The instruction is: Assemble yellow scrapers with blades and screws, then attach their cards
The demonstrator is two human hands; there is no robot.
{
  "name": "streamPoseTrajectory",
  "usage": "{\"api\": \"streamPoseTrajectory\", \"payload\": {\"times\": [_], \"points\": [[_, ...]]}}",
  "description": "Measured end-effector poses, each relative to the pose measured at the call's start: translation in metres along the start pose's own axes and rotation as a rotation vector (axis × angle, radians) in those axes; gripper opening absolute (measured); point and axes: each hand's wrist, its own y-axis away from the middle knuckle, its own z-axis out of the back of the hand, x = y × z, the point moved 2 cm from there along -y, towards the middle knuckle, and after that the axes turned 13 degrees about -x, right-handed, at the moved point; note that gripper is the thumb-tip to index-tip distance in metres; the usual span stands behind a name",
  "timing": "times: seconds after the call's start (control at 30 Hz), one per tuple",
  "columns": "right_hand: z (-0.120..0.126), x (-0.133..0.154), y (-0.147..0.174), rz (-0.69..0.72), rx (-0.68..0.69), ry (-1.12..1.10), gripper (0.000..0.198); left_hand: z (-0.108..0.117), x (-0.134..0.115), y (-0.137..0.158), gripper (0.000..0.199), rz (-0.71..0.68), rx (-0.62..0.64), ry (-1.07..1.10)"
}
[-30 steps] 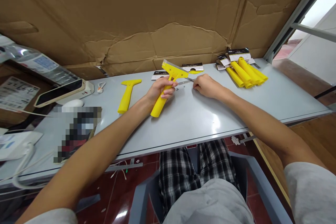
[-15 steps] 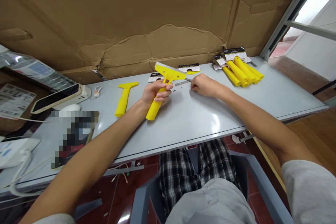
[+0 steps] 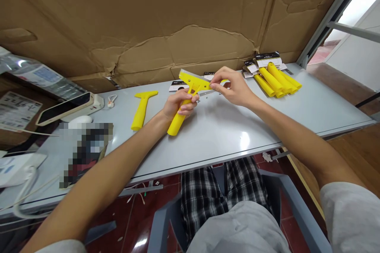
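Observation:
My left hand (image 3: 181, 104) is wrapped round the handle of a yellow scraper (image 3: 194, 81), which it holds tilted above the table. A metal blade edge runs along the top of the scraper's wide head. At the head's right end, the thumb and fingers of my right hand (image 3: 233, 86) are pinched together; whatever lies between the fingertips is too small to make out. Beneath the hands, a flat metal blade (image 3: 207, 93) and tiny metal bits lie on the table. Left of my left hand rests a second yellow scraper handle (image 3: 141, 111).
Several carded yellow scrapers (image 3: 277, 81) are piled at the back right of the grey table (image 3: 231, 136). A black and white card (image 3: 177, 85) lies by the upright cardboard (image 3: 148, 19). On the left are a phone (image 3: 63, 108), a white mouse (image 3: 80, 120) and plastic-wrapped bottles (image 3: 41, 77).
My right hand has risen from the tabletop to the right end of the scraper's head. My left hand keeps its hold on the scraper, almost unmoved.

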Motion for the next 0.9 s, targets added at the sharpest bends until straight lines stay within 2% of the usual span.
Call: {"api": "streamPoseTrajectory", "payload": {"times": [0.13, 0.3, 0.57, 0.73, 0.9], "points": [[-0.007, -0.002, 0.003, 0.055, -0.007, -0.026, 0.022, -0.005, 0.002, 0.002, 0.027, -0.039, 0.025, -0.07], [-0.007, -0.003, 0.003, 0.067, 0.0, 0.032, 0.022, -0.012, 0.004, 0.006, 0.03, -0.08, -0.017, -0.142], [-0.011, -0.016, 0.003, 0.257, -0.026, 0.081, 0.02, -0.014, 0.006, 0.007, 0.031, -0.092, -0.039, -0.12], [-0.017, -0.027, 0.004, 0.386, -0.096, 0.077, 0.013, -0.016, 0.01, 0.006, 0.026, -0.067, -0.027, -0.029], [-0.018, -0.028, 0.004, 0.489, -0.109, 0.135, 0.018, -0.018, 0.012, 0.005, 0.015, 0.017, -0.017, 0.094]]}}
